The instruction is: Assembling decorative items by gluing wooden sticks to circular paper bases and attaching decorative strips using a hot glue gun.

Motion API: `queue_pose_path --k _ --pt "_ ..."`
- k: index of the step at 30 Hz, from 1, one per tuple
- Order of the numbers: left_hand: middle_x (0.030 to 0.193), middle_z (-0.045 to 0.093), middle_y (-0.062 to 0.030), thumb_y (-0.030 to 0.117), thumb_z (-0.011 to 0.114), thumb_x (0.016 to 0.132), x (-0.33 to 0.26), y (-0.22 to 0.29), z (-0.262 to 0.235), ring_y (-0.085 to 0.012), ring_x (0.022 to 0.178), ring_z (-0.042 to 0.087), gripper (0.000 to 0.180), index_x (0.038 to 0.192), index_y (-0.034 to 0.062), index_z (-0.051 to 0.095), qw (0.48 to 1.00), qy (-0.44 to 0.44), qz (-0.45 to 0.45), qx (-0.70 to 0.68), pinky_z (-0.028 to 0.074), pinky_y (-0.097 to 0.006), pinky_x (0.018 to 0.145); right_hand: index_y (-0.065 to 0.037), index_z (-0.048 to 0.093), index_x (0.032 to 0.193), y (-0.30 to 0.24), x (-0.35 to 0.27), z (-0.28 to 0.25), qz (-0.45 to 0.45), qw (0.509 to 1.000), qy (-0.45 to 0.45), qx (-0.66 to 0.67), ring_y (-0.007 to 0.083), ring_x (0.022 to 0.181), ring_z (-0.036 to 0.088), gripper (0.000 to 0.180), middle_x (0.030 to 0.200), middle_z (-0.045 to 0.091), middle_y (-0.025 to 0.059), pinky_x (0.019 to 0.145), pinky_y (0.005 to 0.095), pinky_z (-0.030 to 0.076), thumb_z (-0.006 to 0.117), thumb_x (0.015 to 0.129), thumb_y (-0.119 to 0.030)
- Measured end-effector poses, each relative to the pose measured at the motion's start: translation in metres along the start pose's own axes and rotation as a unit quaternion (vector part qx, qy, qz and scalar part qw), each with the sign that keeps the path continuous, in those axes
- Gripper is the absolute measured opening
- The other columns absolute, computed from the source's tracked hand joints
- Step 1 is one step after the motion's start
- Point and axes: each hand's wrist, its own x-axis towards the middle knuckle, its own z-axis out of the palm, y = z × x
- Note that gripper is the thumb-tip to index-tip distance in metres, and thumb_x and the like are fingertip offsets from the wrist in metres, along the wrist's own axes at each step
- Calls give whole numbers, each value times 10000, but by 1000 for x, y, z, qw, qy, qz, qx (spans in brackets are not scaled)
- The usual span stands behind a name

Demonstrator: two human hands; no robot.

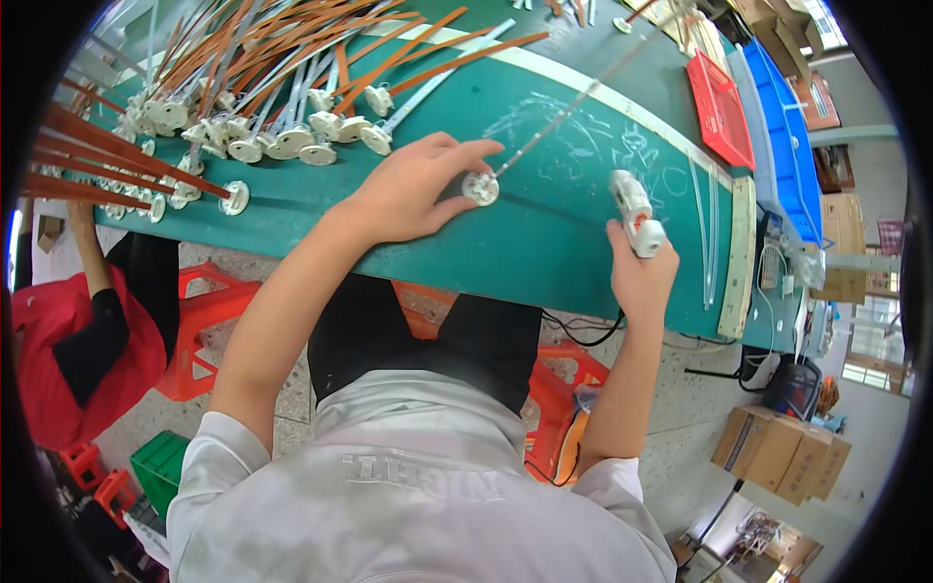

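The half-open left hand (413, 189) has a white disc (480, 190) by its thumb — can't tell if pinched; right hand (645, 277) grips white tool (633, 206) — handle hidden.

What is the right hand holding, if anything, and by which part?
The right hand holds a white, gun-shaped plastic tool by its handle, mostly hidden.

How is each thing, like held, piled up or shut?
Left hand, curved about the white disc
White disc, thin strip slanting up from it
Right hand, closed round the white tool
White tool, held
Brown and pale strips, piled
Green table, scribbled on
Cardboard box at lower right, looks shut
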Motion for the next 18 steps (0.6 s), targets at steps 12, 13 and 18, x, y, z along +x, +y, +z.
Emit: queue_pose_path --k 12,13,18 --pt "1149 709 -34 158 780 817 7 0 1 -277 1086 614 678 1432 123 495 999 -16 -35 -22 531 -409 930 15 686 1085 -41 3 -1 -172 934 -1 -312 318 908 696 432 1019 708 192 797 418 542 827 762 -234" --pt "1132 711 -43 177 788 808 7 1 1 -281 1085 614 673 1417 120 506 999 -16 -41 -23 530 -415 923 18 688 1082 -52 0 -2 -178 948 -9 -264 274 811 694 420 976 716 180 736 384 545 826 778 -238" --pt "1105 709 -61 173 795 796 1 -1 4 -292 1055 621 653 1388 106 530 999 13 -38 -23 531 -420 911 45 698 990 -99 -9 43 -258 961 -88 -54 119 506 607 279 700 702 98 506 266 470 813 834 -155"
